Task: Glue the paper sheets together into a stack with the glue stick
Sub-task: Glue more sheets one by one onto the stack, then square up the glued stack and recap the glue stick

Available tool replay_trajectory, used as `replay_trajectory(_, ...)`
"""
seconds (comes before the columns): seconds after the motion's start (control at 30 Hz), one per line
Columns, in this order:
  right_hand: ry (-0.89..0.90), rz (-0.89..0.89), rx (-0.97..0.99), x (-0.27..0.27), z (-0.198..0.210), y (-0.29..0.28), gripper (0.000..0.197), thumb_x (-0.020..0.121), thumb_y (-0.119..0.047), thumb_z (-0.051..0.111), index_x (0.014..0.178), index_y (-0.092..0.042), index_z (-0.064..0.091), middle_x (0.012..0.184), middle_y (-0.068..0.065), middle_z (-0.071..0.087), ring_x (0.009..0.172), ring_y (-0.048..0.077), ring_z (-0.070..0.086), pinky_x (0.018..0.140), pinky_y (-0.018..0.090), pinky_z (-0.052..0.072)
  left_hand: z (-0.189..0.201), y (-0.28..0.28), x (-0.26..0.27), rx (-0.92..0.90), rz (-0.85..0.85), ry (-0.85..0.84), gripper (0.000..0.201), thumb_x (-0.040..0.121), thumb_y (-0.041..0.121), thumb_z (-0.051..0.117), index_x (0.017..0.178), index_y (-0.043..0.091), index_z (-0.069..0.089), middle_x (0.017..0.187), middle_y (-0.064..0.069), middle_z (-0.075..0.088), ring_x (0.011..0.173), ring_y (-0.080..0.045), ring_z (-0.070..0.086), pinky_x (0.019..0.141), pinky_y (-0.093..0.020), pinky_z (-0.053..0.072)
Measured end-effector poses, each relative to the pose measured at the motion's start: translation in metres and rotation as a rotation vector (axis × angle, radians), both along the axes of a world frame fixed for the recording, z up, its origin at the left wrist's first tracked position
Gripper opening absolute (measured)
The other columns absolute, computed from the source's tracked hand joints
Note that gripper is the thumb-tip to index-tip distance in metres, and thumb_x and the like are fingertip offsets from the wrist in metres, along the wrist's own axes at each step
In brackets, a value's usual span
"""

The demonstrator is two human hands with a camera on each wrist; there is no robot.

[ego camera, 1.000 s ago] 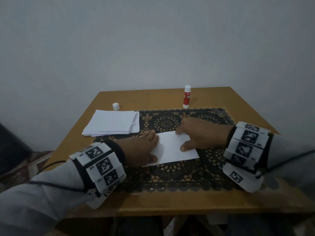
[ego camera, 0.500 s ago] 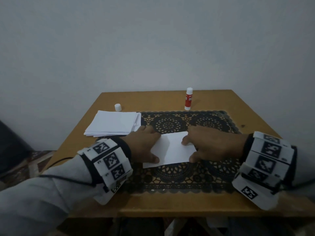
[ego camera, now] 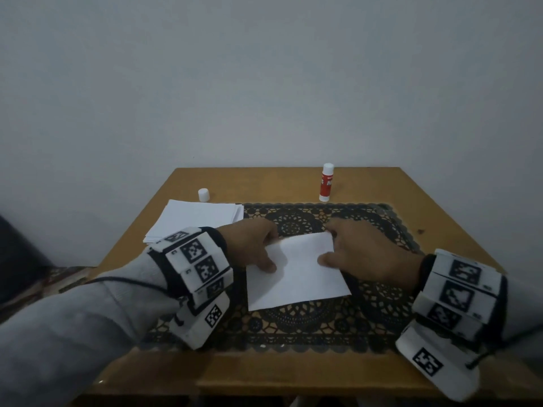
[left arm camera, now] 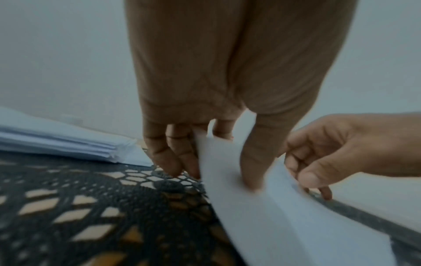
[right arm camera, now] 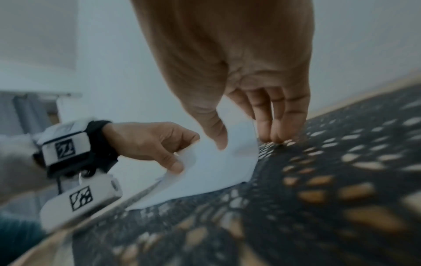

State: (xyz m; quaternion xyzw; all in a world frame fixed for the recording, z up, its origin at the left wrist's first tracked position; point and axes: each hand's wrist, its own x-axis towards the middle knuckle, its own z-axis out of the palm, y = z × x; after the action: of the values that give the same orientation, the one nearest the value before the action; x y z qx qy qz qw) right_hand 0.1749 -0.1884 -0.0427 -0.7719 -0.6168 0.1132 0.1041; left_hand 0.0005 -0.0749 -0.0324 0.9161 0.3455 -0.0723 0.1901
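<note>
Both hands have drawn nearer and lifted since a second ago, when they lay flat pressing the paper sheet down on the mat; now they pinch it at its two sides and its far part is raised off the mat. The left hand [ego camera: 249, 248] grips the left edge of the sheet [ego camera: 296, 274], thumb on top and fingers curled beneath, as the left wrist view shows with the thumb [left arm camera: 257, 162] pressed into the paper. The right hand [ego camera: 361, 254] holds the right edge the same way, its thumb over the top face and its fingers [right arm camera: 273, 122] behind the far corner. The sheet's near edge seems to rest on the black lace mat [ego camera: 382, 312], though blur leaves that unsure.

At the far left, partly on the mat's corner, lies the pile of white sheets [ego camera: 194, 218], well apart from the held one. Just beyond the pile a small white cap [ego camera: 203, 195] stands on the wooden table [ego camera: 440, 201]. Farther right, past the mat's far edge, the red and white glue stick [ego camera: 326, 183] stands upright, touched by neither hand. Marker-covered bands wrap both wrists, with grey sleeves behind them.
</note>
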Motion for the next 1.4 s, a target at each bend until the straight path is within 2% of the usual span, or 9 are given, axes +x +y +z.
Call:
replay_trajectory(0.13,0.383,-0.111,0.001,-0.008,0.003,0.012,0.014,0.091,-0.024,0.065,0.093,-0.010,0.063,0.089,0.005,0.070,0.066,0.013,0.065,0.056,0.026,0.056,0.006,0.012,-0.020,-0.031,0.092,-0.254,0.020,0.084,0.014,0.065,0.077,0.024,0.049,0.081,0.010,0.051,0.078,-0.012,0.051,0.060,-0.021,0.037)
replay_trajectory(0.23,0.710,-0.282,-0.094,-0.026,0.009,0.021,0.018,0.095,-0.016,0.061,0.094,0.002,0.059,0.086,0.017,0.067,0.057,0.019,0.060,0.043,0.022,0.049,0.013,0.022,-0.041,-0.087,0.196,-0.366,0.015,0.082,0.014,0.069,0.085,0.020,0.055,0.085,0.003,0.057,0.079,-0.017,0.056,0.063,-0.025,0.045)
replay_trajectory(0.4,0.695,-0.289,-0.027,-0.058,0.011,0.051,0.021,0.093,-0.011,0.057,0.093,0.010,0.062,0.068,0.018,0.060,0.046,0.019,0.052,0.042,0.024,0.043,0.008,0.046,-0.078,-0.196,0.454,-0.418,0.041,0.075,0.012,0.078,0.107,0.021,0.056,0.101,-0.004,0.057,0.095,-0.023,0.056,0.089,-0.041,0.051)
replay_trajectory(0.6,0.817,-0.242,0.017,-0.086,0.016,0.099,0.021,0.092,-0.010,0.058,0.103,0.008,0.057,0.085,0.022,0.063,0.056,0.028,0.059,0.049,0.032,0.048,0.009,0.089,-0.105,-0.064,0.676,-0.509,0.055,0.073,0.006,0.079,0.118,0.015,0.048,0.111,-0.014,0.055,0.100,-0.032,0.057,0.086,-0.044,0.054)
replay_trajectory(0.73,0.842,-0.255,0.002,-0.098,0.017,0.125,0.009,0.090,-0.007,0.057,0.095,-0.001,0.053,0.102,0.019,0.064,0.081,0.033,0.068,0.069,0.042,0.060,0.002,0.107,-0.105,0.081,0.658,-0.309,0.060,0.081,0.027,0.075,0.130,0.013,0.043,0.127,-0.012,0.053,0.112,-0.030,0.052,0.090,-0.036,0.044)
replay_trajectory(0.83,0.851,-0.264,0.003,-0.100,0.016,0.133,0.029,0.090,-0.012,0.059,0.114,0.003,0.054,0.104,0.017,0.060,0.086,0.030,0.064,0.068,0.039,0.060,-0.003,0.112,-0.100,0.071,0.661,-0.081,0.070,0.086,0.038,0.066,0.139,0.004,0.035,0.139,-0.014,0.045,0.123,-0.029,0.046,0.093,-0.035,0.039)
replay_trajectory(1.07,1.064,-0.282,-0.025,-0.090,0.016,0.128,0.026,0.092,-0.009,0.054,0.115,0.004,0.054,0.106,0.020,0.061,0.081,0.028,0.063,0.078,0.039,0.055,-0.003,0.117,-0.095,-0.104,0.803,-0.106,0.058,0.080,0.028,0.075,0.119,-0.008,0.055,0.071,-0.009,0.050,0.081,-0.027,0.050,0.072,-0.032,0.038)
replay_trajectory(1.2,1.083,-0.304,-0.021,-0.085,0.020,0.122,0.022,0.090,-0.009,0.054,0.110,0.001,0.053,0.098,0.018,0.061,0.076,0.028,0.063,0.068,0.035,0.055,-0.001,0.114,-0.089,-0.121,0.828,-0.086,0.057,0.079,0.028,0.076,0.117,-0.009,0.056,0.065,-0.009,0.048,0.066,-0.024,0.047,0.069,-0.032,0.038)
replay_trajectory(1.4,1.188,-0.295,-0.011,-0.077,0.017,0.116,0.034,0.092,-0.008,0.054,0.122,0.005,0.048,0.101,0.020,0.060,0.085,0.031,0.064,0.081,0.043,0.056,0.000,0.114,-0.079,-0.110,0.837,-0.100,0.057,0.079,0.029,0.075,0.121,-0.003,0.054,0.094,-0.012,0.061,0.100,-0.031,0.057,0.075,-0.032,0.038)
